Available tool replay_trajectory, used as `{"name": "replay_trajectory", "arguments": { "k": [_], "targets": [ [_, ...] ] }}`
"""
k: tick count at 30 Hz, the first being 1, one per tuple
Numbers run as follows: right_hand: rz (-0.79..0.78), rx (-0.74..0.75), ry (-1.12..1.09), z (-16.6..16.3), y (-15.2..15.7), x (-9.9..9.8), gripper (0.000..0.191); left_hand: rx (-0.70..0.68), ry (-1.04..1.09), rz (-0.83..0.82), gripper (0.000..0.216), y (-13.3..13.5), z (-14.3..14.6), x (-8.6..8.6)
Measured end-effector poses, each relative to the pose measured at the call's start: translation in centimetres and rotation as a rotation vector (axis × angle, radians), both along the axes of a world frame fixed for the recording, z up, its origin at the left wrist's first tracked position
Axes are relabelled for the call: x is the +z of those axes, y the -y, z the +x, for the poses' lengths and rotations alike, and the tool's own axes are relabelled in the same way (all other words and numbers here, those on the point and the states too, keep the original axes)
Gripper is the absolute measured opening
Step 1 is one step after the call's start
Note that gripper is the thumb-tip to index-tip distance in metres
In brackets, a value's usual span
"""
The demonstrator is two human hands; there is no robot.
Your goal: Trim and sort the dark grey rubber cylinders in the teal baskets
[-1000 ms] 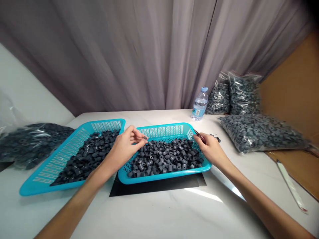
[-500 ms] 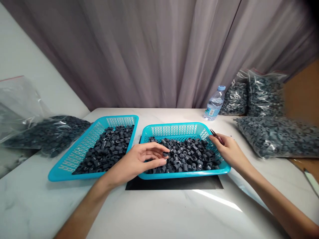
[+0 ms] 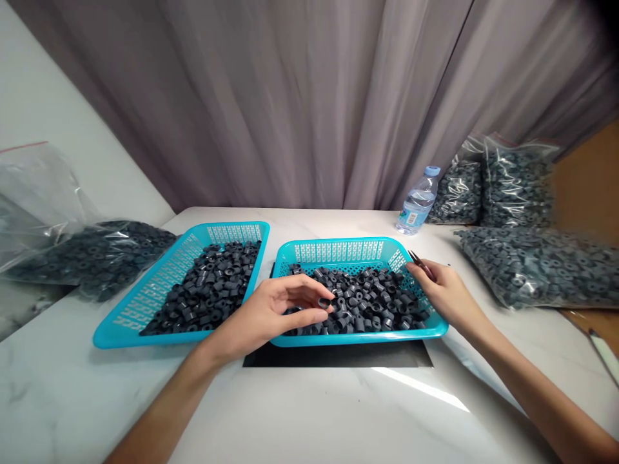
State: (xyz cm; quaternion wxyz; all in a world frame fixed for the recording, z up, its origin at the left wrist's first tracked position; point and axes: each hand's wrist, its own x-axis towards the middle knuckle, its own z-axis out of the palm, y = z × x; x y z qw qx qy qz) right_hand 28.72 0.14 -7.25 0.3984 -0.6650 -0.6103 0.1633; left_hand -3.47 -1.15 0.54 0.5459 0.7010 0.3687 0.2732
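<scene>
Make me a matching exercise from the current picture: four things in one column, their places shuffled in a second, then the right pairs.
Things
1. Small dark-grey ring-shaped piece
2. Slim dark pointed tweezers
3. Clear plastic bottle with blue cap
4. Flat black sheet

Places
A. Near the grey cloth curtain
B. In the right hand
C. Under a turquoise perforated plastic basket
D. Between thumb and fingers of the left hand

Pairs: 1-D, 2-B, 3-A, 4-C
</scene>
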Motion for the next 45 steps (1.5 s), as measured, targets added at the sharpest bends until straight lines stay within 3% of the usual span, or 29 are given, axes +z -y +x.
{"name": "replay_trajectory", "arguments": {
  "k": [8,14,16,19,21,23,25,28,32,34,39,45],
  "targets": [
    [-0.003,0.0,0.011,0.0,-0.1,0.2,0.049,0.002,0.05,-0.092,0.017,-0.3,-0.1,0.1],
    [0.006,-0.002,0.017,0.1,0.0,0.1,0.049,0.042,-0.053,0.025,0.023,-0.7,-0.4,0.3],
    [0.006,-0.003,0.019,0.1,0.0,0.0,0.048,0.171,-0.23,0.202,0.025,-1.1,-1.9,1.1],
    [0.01,-0.004,0.017,0.1,0.0,-0.1,0.047,0.505,-0.528,0.501,0.029,-2.1,-5.8,2.6],
    [0.013,-0.013,0.013,0.0,0.0,-0.1,0.047,0.628,-0.684,0.566,0.032,-2.8,-8.9,3.1],
    [0.008,-0.015,0.01,0.0,0.0,-0.1,0.046,0.652,-0.804,0.589,0.032,-3.4,-11.0,3.1],
    [0.005,-0.011,0.009,-0.1,0.0,0.0,0.045,0.621,-0.845,0.618,0.034,-3.7,-11.6,2.7],
    [0.015,-0.013,0.006,-0.1,0.0,0.0,0.045,0.533,-0.797,0.726,0.036,-3.5,-9.3,2.1],
    [0.011,-0.005,0.007,0.1,-0.1,-0.3,0.046,0.145,-0.728,0.668,0.025,-2.2,-4.5,1.7],
    [0.0,-0.008,0.01,0.2,-0.2,-0.4,0.046,0.033,-0.746,0.626,0.022,-1.7,-3.3,1.2],
    [-0.012,-0.006,0.01,0.2,-0.1,-0.2,0.046,0.031,-0.819,0.651,0.015,-1.1,-3.2,0.2],
    [-0.011,-0.005,0.0,0.0,0.0,0.0,0.047,0.025,-0.839,0.726,0.018,-0.8,-2.6,0.5]
  ]
}}
